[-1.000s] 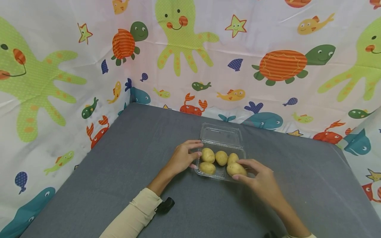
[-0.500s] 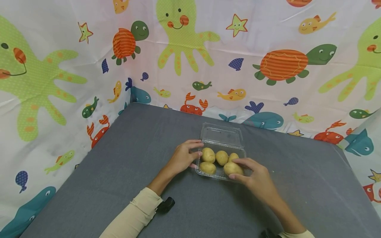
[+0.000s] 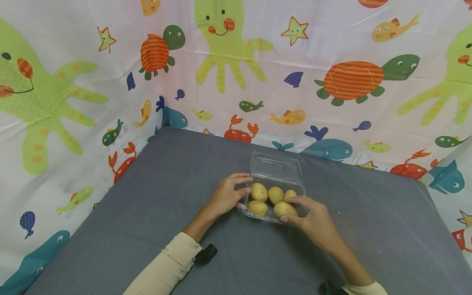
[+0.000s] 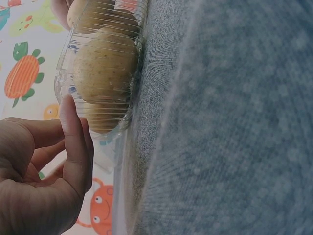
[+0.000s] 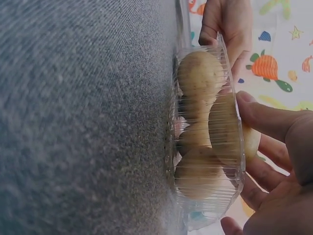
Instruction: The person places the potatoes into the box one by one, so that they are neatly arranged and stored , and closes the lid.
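A clear plastic clamshell container (image 3: 266, 219) sits on the grey cloth with its lid (image 3: 274, 167) folded back, away from the person. My left hand (image 3: 225, 196) holds the container's left edge, thumb at the rim. Several yellow potatoes (image 3: 259, 192) lie inside, at the left and along the back. With thumb and fingers, my right hand (image 3: 316, 221) grips another potato (image 3: 285, 209) at the front right of the container. The right wrist view shows this held potato (image 5: 227, 128) partly above the rim, raised over the others.
Grey cloth (image 3: 184, 172) covers the table around the container. A curtain (image 3: 265, 94) printed with sea animals hangs behind and at both sides. Dark wrist straps (image 3: 205, 255) show at the sleeves.
My right hand has moved a little left with the potato, bringing it further over the container's front right part. The left hand keeps its place at the edge.
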`<state>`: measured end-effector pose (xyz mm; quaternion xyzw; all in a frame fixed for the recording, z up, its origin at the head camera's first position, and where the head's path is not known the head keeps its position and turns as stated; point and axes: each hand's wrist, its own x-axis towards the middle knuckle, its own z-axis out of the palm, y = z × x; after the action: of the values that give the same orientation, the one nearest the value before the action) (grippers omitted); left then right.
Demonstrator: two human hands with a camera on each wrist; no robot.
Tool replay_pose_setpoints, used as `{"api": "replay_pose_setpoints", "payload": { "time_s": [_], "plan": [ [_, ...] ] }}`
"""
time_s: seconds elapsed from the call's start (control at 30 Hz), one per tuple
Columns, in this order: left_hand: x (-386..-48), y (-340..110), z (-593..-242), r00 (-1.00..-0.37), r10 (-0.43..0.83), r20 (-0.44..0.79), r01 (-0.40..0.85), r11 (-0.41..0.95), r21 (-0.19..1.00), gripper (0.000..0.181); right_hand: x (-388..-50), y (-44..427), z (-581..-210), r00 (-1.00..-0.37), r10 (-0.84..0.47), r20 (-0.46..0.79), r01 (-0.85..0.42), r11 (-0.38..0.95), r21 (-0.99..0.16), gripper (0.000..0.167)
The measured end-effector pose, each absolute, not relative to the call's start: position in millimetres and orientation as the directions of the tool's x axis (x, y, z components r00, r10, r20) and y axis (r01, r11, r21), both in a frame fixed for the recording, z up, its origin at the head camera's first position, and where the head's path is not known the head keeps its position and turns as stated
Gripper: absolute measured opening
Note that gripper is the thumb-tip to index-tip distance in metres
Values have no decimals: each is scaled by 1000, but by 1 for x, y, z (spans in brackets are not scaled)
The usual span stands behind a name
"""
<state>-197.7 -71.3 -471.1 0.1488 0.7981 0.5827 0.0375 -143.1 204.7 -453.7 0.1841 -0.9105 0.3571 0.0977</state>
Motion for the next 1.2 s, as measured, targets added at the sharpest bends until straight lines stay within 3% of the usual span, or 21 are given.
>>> {"api": "replay_pose_setpoints", "payload": {
  "time_s": [0.73,1.03,1.2],
  "plan": [
    [-198,-70,-470,-954,278,110,193,293,936,39,-147,208,-451,-940,-298,169,-328,641,-694,47],
    [-198,-70,-470,-953,281,110,195,293,936,40,-148,207,-451,-944,-302,133,-303,633,-712,31],
    [-198,-71,-470,-952,283,117,201,291,935,39,-147,208,-451,-945,-303,126,-298,632,-715,30]
  ]
}}
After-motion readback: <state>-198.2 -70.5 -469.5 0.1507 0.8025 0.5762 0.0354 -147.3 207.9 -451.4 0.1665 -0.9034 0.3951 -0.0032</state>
